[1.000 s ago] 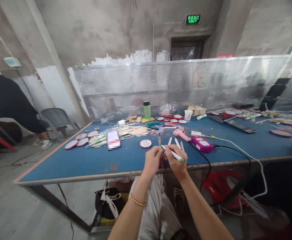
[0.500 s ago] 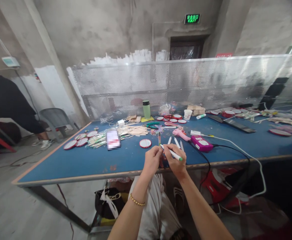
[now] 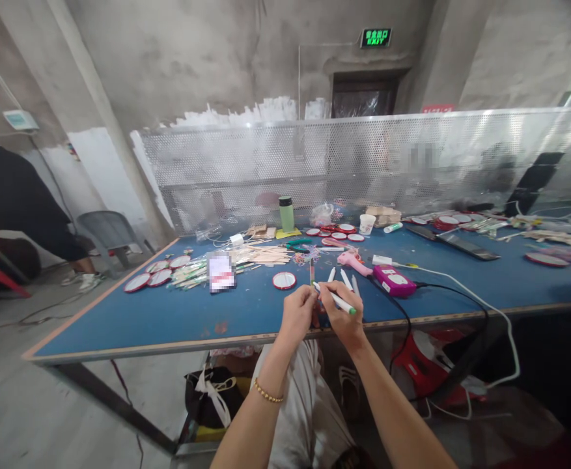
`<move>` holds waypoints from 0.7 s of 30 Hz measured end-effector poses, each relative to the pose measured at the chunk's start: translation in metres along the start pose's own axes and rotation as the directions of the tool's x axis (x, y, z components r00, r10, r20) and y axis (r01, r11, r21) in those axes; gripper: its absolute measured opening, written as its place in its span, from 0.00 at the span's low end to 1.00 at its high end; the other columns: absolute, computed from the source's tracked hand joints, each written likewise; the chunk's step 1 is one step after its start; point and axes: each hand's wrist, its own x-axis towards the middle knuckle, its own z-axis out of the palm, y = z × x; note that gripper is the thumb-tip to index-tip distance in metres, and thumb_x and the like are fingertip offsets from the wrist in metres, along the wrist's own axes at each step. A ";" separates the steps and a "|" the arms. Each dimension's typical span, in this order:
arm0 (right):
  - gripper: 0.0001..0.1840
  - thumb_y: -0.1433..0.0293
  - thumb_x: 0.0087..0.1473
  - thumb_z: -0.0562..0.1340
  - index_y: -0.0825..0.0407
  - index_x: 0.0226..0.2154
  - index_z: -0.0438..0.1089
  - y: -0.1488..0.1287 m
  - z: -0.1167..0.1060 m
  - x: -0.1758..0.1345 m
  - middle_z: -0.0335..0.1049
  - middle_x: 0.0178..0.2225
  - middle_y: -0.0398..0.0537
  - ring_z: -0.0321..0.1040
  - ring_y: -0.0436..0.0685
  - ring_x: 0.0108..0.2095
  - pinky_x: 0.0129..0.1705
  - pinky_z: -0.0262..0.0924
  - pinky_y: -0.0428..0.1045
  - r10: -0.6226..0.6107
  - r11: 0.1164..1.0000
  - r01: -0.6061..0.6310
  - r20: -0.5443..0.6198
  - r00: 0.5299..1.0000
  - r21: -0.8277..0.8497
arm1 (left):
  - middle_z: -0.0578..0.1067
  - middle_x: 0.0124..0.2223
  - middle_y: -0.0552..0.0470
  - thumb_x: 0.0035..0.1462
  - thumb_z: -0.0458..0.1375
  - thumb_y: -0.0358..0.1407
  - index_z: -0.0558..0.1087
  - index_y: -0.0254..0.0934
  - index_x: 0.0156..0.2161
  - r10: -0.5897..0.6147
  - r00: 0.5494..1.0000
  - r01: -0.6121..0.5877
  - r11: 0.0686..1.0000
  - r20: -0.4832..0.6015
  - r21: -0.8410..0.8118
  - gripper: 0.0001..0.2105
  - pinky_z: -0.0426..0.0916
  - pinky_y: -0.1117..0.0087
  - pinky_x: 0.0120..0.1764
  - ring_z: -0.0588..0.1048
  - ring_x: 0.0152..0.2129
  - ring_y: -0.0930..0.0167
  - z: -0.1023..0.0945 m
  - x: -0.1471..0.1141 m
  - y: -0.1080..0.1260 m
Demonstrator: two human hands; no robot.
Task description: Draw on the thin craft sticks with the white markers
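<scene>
My right hand [image 3: 344,318] is closed around a white marker pen [image 3: 336,299] with a green end, held like a writing tool and slanting up to the left. Pinched in my left hand [image 3: 297,316] is a narrow coloured stick [image 3: 312,271], reddish and green along its length. The marker's tip is at or very near the stick; actual contact is too small to tell. Both hands are at the table's front edge. Just beyond them lie a round red-rimmed disc [image 3: 284,281] and several white pens [image 3: 346,280].
The blue table [image 3: 133,326] holds pale wooden sticks [image 3: 270,255], a phone-like item [image 3: 221,272], a green bottle [image 3: 286,213], a paper cup [image 3: 367,224], a pink tool [image 3: 354,263] and a purple box [image 3: 395,281] with cables. A perforated metal screen [image 3: 246,163] stands behind. A person [image 3: 16,202] stands left.
Almost nothing differs. Both hands keep their hold and place, with at most a slight shift of the marker in my right hand.
</scene>
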 end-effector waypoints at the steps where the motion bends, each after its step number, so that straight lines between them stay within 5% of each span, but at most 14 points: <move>1: 0.12 0.68 0.59 0.58 0.51 0.26 0.71 0.000 0.000 0.000 0.72 0.22 0.43 0.68 0.50 0.22 0.27 0.64 0.45 -0.003 1.000 0.003 0.006 1.000 -0.006 | 0.66 0.19 0.60 0.53 0.55 0.43 0.63 0.38 0.24 -0.002 1.000 0.002 1.000 -0.003 0.003 0.13 0.57 0.75 0.13 0.63 0.10 0.78 0.000 0.000 0.000; 21: 0.10 0.70 0.59 0.58 0.52 0.28 0.71 -0.001 0.000 -0.001 0.72 0.24 0.43 0.68 0.50 0.23 0.29 0.64 0.45 0.028 0.999 -0.028 -0.015 0.999 0.020 | 0.69 0.20 0.59 0.52 0.55 0.43 0.65 0.37 0.26 -0.020 1.000 0.020 0.999 0.009 -0.026 0.12 0.55 0.76 0.13 0.64 0.09 0.78 -0.001 -0.001 0.002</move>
